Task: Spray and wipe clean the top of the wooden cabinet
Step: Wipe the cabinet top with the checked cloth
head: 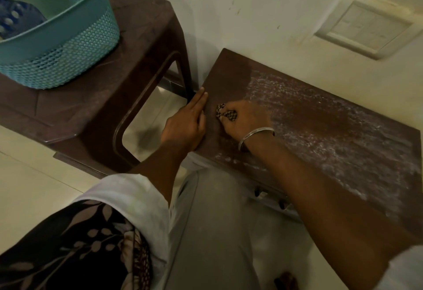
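The dark wooden cabinet top (pixel 320 115) stands against the wall, its middle and right covered with white dusty streaks, its left end darker and cleaner. My right hand (pixel 245 119), with a metal bangle on the wrist, presses a small checked cloth (pixel 225 113) onto the cabinet top near its left end; the cloth is bunched under the curled fingers and mostly hidden. My left hand (pixel 186 121) lies with straight fingers along the cabinet's left edge, just left of the cloth. No spray bottle is in view.
A brown plastic stool (pixel 142 45) stands close to the left of the cabinet and carries a teal perforated basket (pixel 68 45). A switch plate (pixel 366 26) is on the wall above the cabinet. Pale floor tiles lie below, with my legs against the cabinet front.
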